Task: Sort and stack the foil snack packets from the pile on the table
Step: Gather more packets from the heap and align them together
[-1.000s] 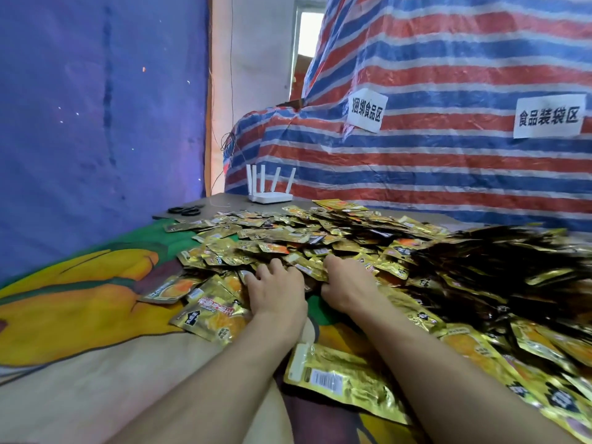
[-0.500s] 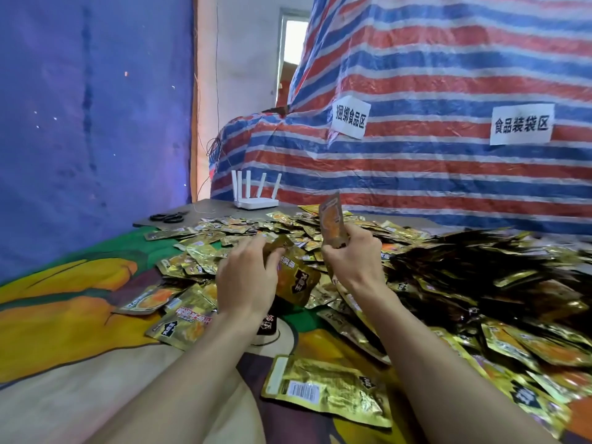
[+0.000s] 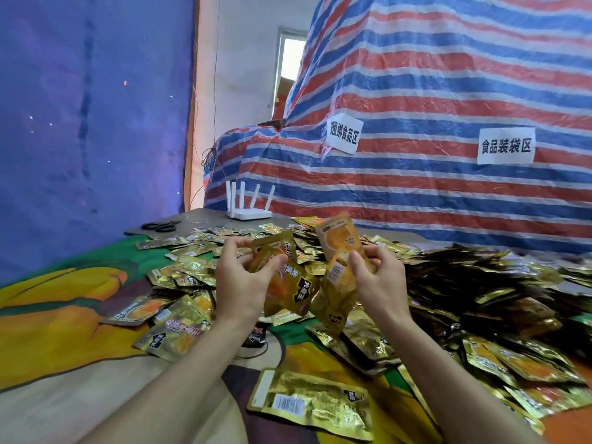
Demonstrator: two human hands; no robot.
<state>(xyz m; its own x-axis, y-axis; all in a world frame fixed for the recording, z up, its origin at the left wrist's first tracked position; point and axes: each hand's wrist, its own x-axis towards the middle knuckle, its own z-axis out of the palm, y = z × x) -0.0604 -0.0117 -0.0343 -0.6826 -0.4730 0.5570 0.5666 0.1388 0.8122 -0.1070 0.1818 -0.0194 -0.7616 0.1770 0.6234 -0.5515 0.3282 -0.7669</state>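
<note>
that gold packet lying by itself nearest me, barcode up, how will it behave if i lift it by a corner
Probably floppy: the gold packet looks thin and creased, and the held packets curve in the right hand. Likely light, since it lies almost flat. Its glossy foil may be slippery, so pinch firmly.

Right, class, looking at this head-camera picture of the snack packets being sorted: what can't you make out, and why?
Head view:
- Number of packets held by the left hand and right hand: they overlap and the hands cover part of them.
- Pile: right end cut off by the frame edge, far part lost in shadow.
- Print on the near packet: too small, foil glare.
</note>
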